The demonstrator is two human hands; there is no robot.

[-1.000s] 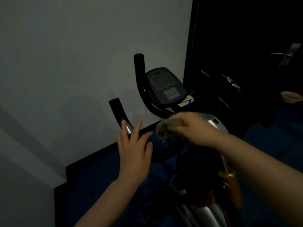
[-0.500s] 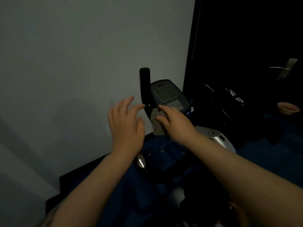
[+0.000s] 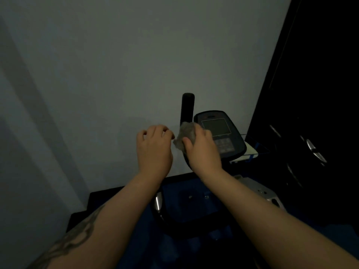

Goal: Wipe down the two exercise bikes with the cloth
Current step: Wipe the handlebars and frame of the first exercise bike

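The right hand point(image 3: 202, 150) grips a soft, crumpled grey cloth point(image 3: 185, 135) against the upright black handlebar point(image 3: 187, 107); left hand point(image 3: 153, 150) hovers loosely curled, empty. Bunched, the cloth likely holds easily.

The scene is dim and low in contrast, the grey wall point(image 3: 116, 74) the brightest surface, crossed at the left by broad soft diagonal shadows, while the right side sinks into near black where only a few metal glints point(image 3: 312, 150) show. Both forearms catch a weak, warm light from the camera's side, and a small highlight sits on a chrome tube point(image 3: 158, 202) below them. Detail is soft and grainy throughout, and the wide lens slants straight edges near the borders.
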